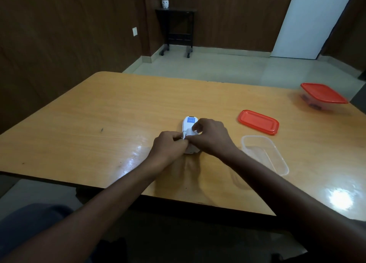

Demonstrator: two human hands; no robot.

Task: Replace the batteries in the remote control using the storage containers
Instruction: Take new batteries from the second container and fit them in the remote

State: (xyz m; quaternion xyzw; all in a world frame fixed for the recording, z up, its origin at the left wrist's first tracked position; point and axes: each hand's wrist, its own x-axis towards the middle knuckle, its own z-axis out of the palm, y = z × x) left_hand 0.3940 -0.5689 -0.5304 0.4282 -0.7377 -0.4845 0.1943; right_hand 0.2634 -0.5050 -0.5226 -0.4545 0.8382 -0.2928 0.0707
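Desk (99,124): broad wooden top, glossy, glare patches near the front edge and at the right. It fills the middle of the view; pale floor and dark panelled walls lie beyond it.

Closed container (322,97): far right of the desk, clear tub with a red lid seated on it. Dark shapes show through the wall; too blurred to tell what they are.

Open container (265,153): clear, lidless, near the right forearm, on the desk right of centre. Looks bare inside, though glare makes that hard to judge.

Loose red lid (258,121): flat on the desk, just beyond the open container, apart from it.

Left hand (170,145): on the near left side of the remote, fingers curled in against its edge. Whether it pinches the remote or some small part there, cannot tell.

Right hand (210,136): over the remote's near right half, fingers bent, thumb and fingertips closed on a small white piece (190,132) raised at the remote's middle. Looks like the battery cover, not certain.

Remote control (189,124): white, lying on the desk at centre, long axis pointing away from the person. A blue label shows at its far end. The near end is hidden under both hands.
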